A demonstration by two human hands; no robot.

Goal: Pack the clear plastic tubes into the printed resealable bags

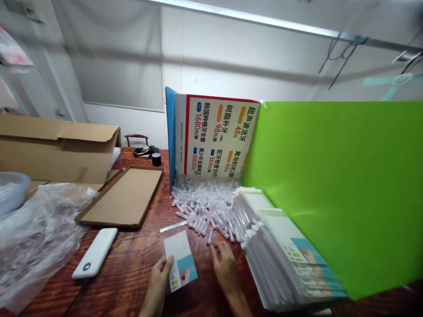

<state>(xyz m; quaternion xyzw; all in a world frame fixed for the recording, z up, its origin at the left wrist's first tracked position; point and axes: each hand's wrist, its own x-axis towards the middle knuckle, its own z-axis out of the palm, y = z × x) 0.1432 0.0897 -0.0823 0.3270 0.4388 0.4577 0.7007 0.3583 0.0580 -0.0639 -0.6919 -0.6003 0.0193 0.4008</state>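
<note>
My left hand grips a flat card pack, white with a blue picture panel and a small yellow mark, thumb on its face. My right hand is curled low over the table, thumb and fingertips together at the end of a small clear plastic tube. Just beyond is a heap of similar tubes with whitish caps. A thin clear strip lies between the heap and the card pack. To the right of my right hand stands a long stack of similar card packs, fanned in overlapping rows.
A green panel and a printed price board wall in the heap. Leftward are a shallow cardboard tray, a white power bank with a cable, crumpled plastic wrap, a cardboard box, a plastic bowl and black tape.
</note>
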